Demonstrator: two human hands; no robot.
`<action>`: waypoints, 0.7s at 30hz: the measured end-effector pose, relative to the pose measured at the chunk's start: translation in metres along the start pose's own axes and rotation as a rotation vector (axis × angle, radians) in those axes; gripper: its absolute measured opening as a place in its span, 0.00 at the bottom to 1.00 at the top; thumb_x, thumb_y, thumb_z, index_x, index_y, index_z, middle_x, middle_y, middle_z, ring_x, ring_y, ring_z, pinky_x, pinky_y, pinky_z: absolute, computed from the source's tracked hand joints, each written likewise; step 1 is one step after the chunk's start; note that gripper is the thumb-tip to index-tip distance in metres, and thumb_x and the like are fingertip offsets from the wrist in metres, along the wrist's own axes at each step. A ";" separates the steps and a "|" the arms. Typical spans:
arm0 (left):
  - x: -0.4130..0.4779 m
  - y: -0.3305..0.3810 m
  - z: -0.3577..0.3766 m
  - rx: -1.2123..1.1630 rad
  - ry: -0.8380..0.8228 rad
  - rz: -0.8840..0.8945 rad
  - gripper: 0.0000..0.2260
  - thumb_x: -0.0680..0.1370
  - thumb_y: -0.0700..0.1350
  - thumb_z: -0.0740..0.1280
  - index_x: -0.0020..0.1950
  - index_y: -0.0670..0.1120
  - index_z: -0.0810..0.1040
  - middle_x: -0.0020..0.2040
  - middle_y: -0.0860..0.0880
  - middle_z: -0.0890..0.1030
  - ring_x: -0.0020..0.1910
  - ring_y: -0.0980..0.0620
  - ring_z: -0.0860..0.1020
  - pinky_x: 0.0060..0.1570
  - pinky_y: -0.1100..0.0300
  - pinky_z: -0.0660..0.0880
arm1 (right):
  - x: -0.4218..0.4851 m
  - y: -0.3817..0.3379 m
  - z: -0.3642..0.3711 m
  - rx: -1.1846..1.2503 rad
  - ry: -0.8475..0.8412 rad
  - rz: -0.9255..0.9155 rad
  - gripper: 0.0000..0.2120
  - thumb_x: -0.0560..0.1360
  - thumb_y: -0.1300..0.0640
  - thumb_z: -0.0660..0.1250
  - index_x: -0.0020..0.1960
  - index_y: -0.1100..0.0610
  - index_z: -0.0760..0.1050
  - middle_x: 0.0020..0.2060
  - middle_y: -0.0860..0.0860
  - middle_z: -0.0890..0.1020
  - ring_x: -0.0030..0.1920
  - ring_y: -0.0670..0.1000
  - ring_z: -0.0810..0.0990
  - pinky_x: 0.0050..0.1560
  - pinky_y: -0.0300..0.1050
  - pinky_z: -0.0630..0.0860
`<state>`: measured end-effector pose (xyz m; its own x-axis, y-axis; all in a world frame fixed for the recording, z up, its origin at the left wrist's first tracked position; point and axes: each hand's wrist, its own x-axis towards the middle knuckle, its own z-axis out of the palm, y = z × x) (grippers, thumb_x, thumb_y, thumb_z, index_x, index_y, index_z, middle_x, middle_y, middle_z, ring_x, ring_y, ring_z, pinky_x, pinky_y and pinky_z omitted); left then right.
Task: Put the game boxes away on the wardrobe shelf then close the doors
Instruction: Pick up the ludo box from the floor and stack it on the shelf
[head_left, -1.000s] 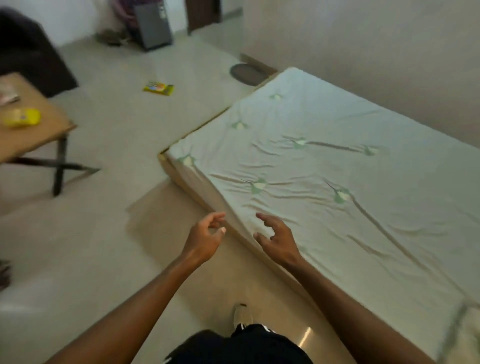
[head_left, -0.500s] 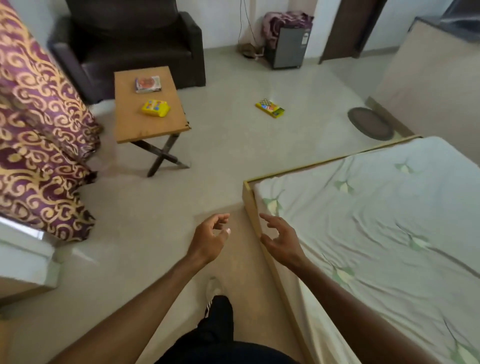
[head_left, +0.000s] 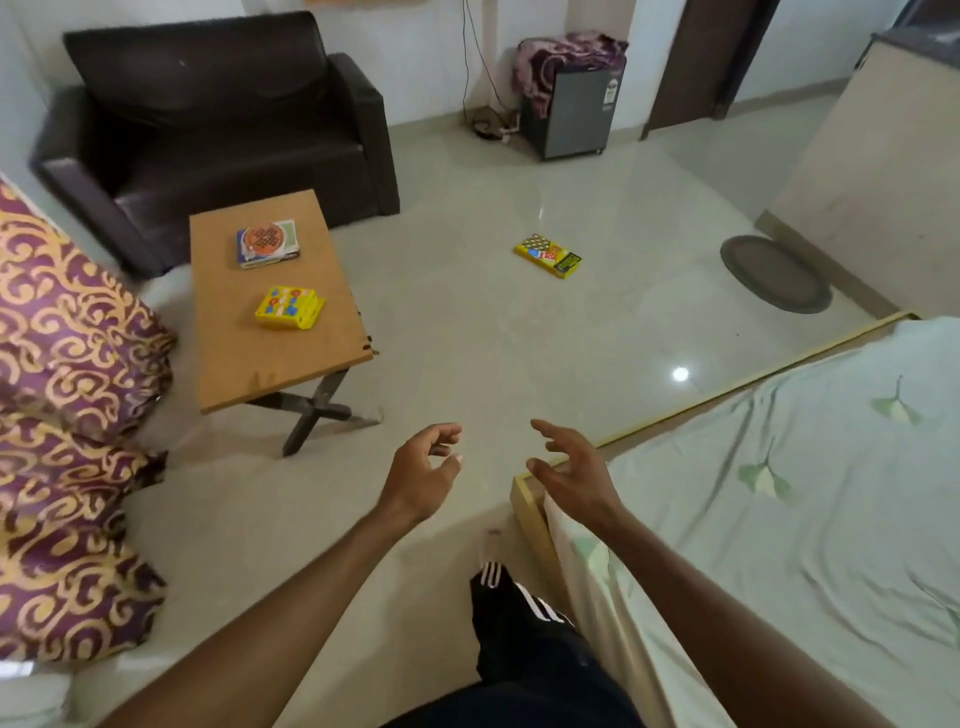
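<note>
Both hands, the left hand (head_left: 423, 475) and right hand (head_left: 569, 470), are held out empty with fingers loosely spread (probably readied for a pickup). Two game boxes (head_left: 289, 307) are seen on the wooden table (head_left: 270, 364), another game box (head_left: 548, 255) on the floor (head_left: 493, 338).

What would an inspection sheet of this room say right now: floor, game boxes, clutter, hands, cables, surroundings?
Surface: pale glossy floor, mostly bare.
Job's things: yellow game box on the floor; small yellow box and a blue-and-orange box on the wooden table. Wardrobe not in view.
Clutter: dark oval mat by the wall.
Hands: left hand and right hand open, empty, held in the air.
Cables: a wire down the wall to a floor plug.
Surroundings: dark sofa, mini fridge, bed, patterned curtain.
</note>
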<state>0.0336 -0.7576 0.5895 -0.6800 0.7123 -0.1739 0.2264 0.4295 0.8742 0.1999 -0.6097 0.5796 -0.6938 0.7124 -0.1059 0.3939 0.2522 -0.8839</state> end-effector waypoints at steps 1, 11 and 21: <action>0.030 0.001 -0.002 0.008 -0.010 -0.002 0.15 0.76 0.41 0.68 0.62 0.50 0.77 0.55 0.54 0.80 0.51 0.58 0.78 0.45 0.71 0.71 | 0.028 0.000 0.000 0.011 0.009 0.006 0.24 0.72 0.57 0.72 0.67 0.47 0.74 0.62 0.45 0.76 0.57 0.47 0.77 0.56 0.46 0.77; 0.315 0.042 -0.039 0.015 -0.009 -0.030 0.15 0.75 0.43 0.67 0.62 0.51 0.77 0.55 0.56 0.80 0.52 0.58 0.78 0.52 0.64 0.75 | 0.317 -0.025 -0.007 -0.017 -0.053 0.060 0.23 0.72 0.57 0.72 0.66 0.47 0.74 0.61 0.47 0.77 0.55 0.47 0.79 0.56 0.44 0.77; 0.610 0.051 -0.082 -0.084 0.021 -0.052 0.15 0.75 0.41 0.67 0.61 0.52 0.78 0.55 0.57 0.80 0.53 0.59 0.78 0.55 0.63 0.76 | 0.618 -0.047 0.013 -0.004 -0.051 0.049 0.24 0.71 0.56 0.73 0.65 0.46 0.75 0.61 0.44 0.78 0.54 0.45 0.80 0.56 0.44 0.79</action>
<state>-0.4267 -0.3469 0.5654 -0.7039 0.6781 -0.2114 0.1316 0.4170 0.8993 -0.2550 -0.1901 0.5503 -0.7035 0.6896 -0.1722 0.4307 0.2209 -0.8750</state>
